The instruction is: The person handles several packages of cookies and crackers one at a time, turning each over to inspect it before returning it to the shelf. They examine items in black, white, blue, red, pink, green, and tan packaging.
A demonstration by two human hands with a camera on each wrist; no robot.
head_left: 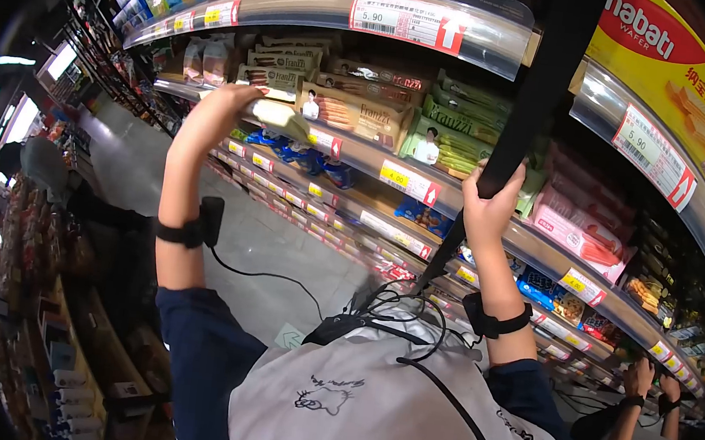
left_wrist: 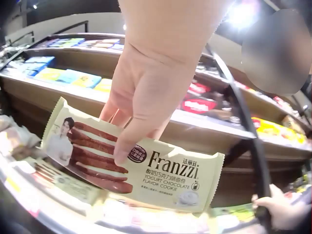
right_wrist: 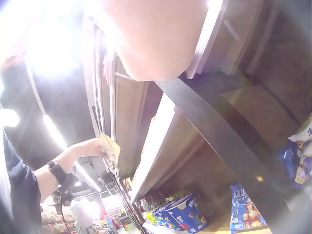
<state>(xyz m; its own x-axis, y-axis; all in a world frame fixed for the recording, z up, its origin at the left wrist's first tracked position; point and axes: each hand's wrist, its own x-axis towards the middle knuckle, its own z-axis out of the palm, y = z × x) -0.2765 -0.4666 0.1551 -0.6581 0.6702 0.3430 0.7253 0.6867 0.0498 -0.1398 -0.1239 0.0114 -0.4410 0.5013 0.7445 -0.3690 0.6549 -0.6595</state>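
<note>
My left hand (head_left: 225, 112) pinches a cream Franzzi yogurt chocolate cookie pack (left_wrist: 170, 170) from above, thumb across its printed front. In the head view the cookie pack (head_left: 281, 119) hangs just off the shelf front, before rows of similar packs. Brown Franzzi packs (head_left: 355, 115) and green Franzzi packs (head_left: 455, 141) lie on that shelf beside it. My right hand (head_left: 493, 207) grips the black shelf post (head_left: 529, 110), thumb and fingers on either side of it. The right wrist view shows the post (right_wrist: 214, 122) running down from under the hand.
Pink packs (head_left: 584, 227) lie right of the post. A yellow Nabati wafer box (head_left: 685, 83) stands above them. Price-tagged shelf edges (head_left: 408, 183) curve across the front. Another person's hands (head_left: 638, 377) reach the shelf at lower right. Black cables (head_left: 411, 312) hang before my shirt.
</note>
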